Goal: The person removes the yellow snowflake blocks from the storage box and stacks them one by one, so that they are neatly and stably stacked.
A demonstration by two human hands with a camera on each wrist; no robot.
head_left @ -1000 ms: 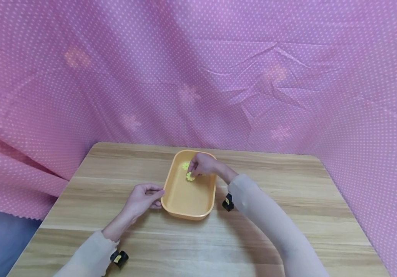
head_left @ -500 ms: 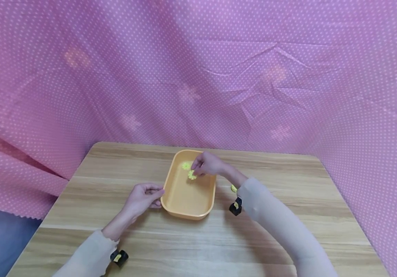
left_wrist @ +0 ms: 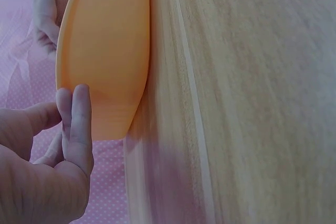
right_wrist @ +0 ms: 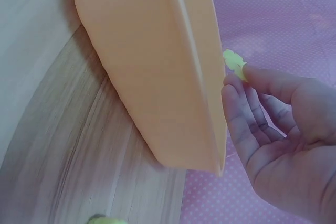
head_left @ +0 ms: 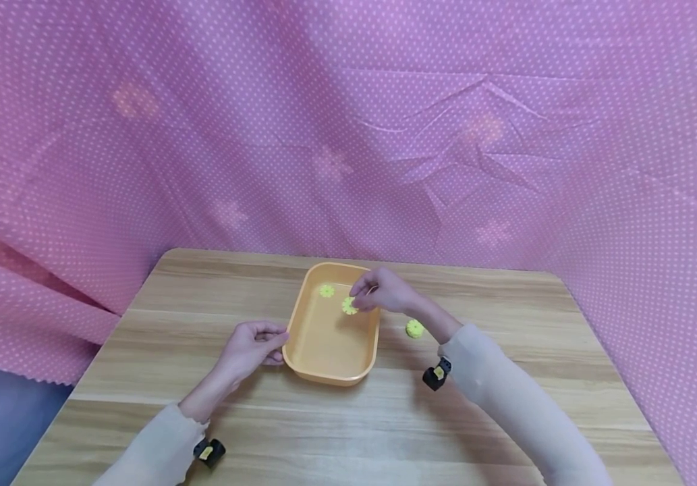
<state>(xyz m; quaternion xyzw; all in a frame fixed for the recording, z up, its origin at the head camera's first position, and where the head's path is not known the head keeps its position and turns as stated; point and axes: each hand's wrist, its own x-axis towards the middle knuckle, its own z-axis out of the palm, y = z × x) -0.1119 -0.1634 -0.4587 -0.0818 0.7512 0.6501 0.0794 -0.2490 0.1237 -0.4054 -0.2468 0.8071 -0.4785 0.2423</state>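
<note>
An orange plastic tray (head_left: pixel 331 351) stands on the wooden table. My left hand (head_left: pixel 255 351) pinches its rim at the near left corner; in the left wrist view the thumb and fingers (left_wrist: pixel 80 116) meet at that rim. My right hand (head_left: pixel 387 290) is above the tray's right side and pinches a yellow flower-shaped piece (head_left: pixel 349 306) between thumb and fingertips. The right wrist view shows this piece (right_wrist: pixel 234 62) held up above the tray's rim. A similar yellow flower piece (head_left: pixel 326 290) lies inside the tray near its far end.
Right of the tray, a yellow round scalloped piece or stack (head_left: pixel 414 329) rests on the wooden table (head_left: pixel 299 439), beneath my right forearm. Pink dotted cloth (head_left: pixel 336 135) hangs behind the table and along its sides. Each wrist carries a small black camera.
My right hand has drawn to the right with the flower piece still pinched. The yellow piece on the table has come out from behind my right sleeve. Left hand and tray stay put.
</note>
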